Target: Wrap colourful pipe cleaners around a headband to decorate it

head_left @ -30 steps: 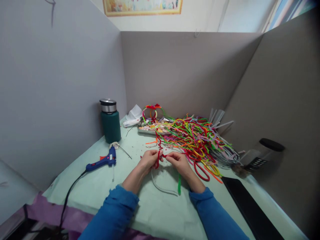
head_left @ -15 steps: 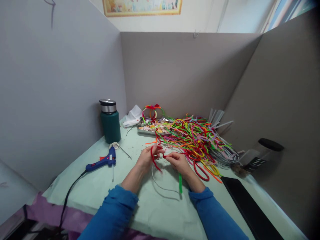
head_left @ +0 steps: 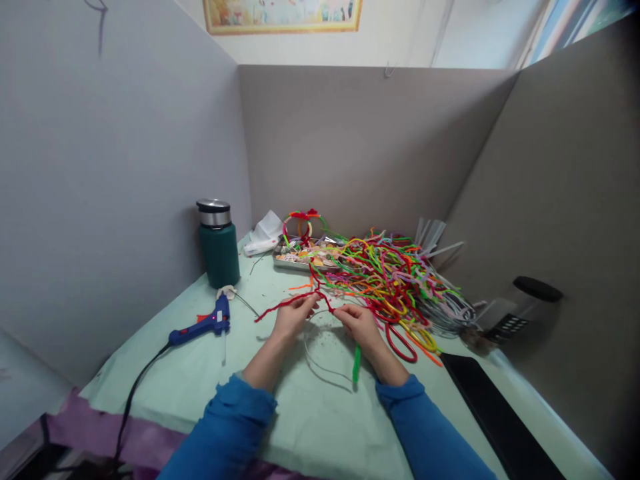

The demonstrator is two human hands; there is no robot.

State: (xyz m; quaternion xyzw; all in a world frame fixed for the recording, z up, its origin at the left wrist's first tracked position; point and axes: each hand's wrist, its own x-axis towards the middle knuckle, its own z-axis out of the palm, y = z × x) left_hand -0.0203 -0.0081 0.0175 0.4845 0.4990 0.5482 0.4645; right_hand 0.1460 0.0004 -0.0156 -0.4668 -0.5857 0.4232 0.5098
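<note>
"How does the grip stand?"

"Closed, both sides: left hand [head_left: 293,320] and right hand [head_left: 361,325] each pinch the red fuzzy strand [head_left: 280,305], just above the counter [head_left: 320,427]. I'd hold the right pinch firm and turn gently with the left — sharp bends could kink it."

"Room to move?"

"The strand's free end points left, towards the glue gun [head_left: 203,327] — keep it short of that. Farther off, the tangled pile [head_left: 395,267] crowds the right; the partition [head_left: 360,147] closes the back."

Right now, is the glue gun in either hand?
No, the glue gun rests on the table, while the left hand and right hand hold red fuzzy wire.
</note>
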